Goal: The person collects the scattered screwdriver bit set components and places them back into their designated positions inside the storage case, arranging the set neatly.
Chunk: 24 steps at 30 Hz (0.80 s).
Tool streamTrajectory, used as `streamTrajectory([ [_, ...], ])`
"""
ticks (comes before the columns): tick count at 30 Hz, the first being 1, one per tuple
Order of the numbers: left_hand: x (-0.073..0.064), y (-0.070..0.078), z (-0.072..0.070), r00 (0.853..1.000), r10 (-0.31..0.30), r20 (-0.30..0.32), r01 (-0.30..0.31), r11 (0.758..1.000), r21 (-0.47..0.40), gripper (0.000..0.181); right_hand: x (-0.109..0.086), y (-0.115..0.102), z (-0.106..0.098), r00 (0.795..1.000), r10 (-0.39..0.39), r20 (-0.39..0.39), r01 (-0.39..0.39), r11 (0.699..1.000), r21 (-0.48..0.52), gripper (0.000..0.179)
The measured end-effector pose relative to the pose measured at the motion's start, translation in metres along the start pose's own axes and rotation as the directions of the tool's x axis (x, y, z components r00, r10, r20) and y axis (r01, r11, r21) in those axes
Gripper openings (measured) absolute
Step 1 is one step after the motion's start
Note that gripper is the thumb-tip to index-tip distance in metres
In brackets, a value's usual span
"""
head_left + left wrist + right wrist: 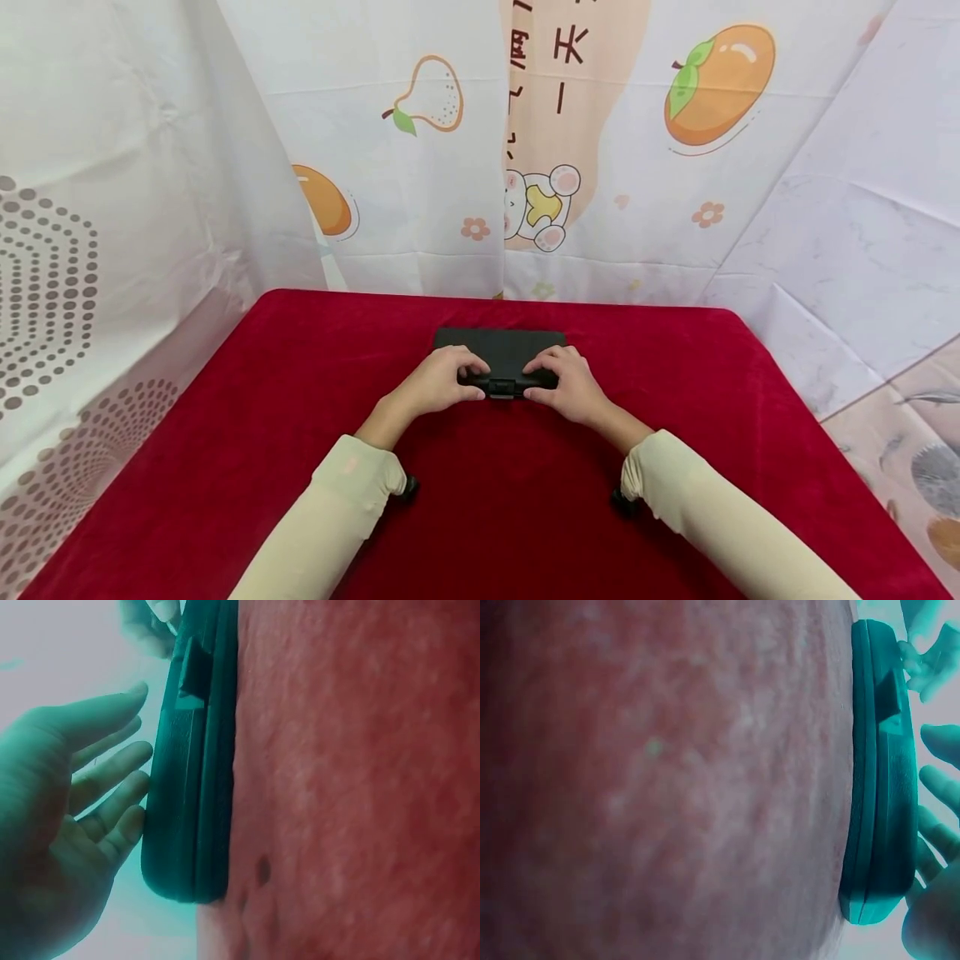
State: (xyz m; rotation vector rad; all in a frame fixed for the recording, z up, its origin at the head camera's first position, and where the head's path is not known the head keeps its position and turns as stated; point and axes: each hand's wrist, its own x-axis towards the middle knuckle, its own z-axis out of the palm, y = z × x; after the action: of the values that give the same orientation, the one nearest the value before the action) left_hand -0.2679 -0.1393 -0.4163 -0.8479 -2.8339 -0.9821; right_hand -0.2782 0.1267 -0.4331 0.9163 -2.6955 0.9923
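Observation:
A flat black hard case lies closed on the red cloth, its front latch toward me. On the case's left part, the fingertips of my left hand rest on the lid. My right hand does likewise on the right part. Both thumbs point inward near the front edge, one on each side of the latch. In the left wrist view, the left thumb stands off the case and the fingers touch its top. The right wrist view shows the right fingers loosely spread against the lid.
A table draped in red cloth spreads around the case. Behind it hang white curtains with fruit prints, and more printed sheets close off the sides.

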Motion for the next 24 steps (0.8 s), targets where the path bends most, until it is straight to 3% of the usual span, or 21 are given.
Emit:
streamTrajectory([
  [7,0.009,0.008,0.01,0.998,-0.015,0.057,0.009,0.994,0.107,0.043,0.006,-0.007,0.006,0.999,-0.004,0.042,0.01,0.99,-0.14,0.041],
  [13,0.016,0.011,0.019,0.999,-0.038,0.014,0.035,0.977,0.211,0.041,0.012,-0.012,0.014,0.998,0.001,0.055,0.011,0.979,-0.204,0.042],
  [24,0.022,0.009,0.022,0.991,-0.121,-0.053,0.128,0.978,0.162,0.023,0.02,-0.017,0.014,0.996,0.086,0.027,-0.08,0.982,-0.174,0.025],
])
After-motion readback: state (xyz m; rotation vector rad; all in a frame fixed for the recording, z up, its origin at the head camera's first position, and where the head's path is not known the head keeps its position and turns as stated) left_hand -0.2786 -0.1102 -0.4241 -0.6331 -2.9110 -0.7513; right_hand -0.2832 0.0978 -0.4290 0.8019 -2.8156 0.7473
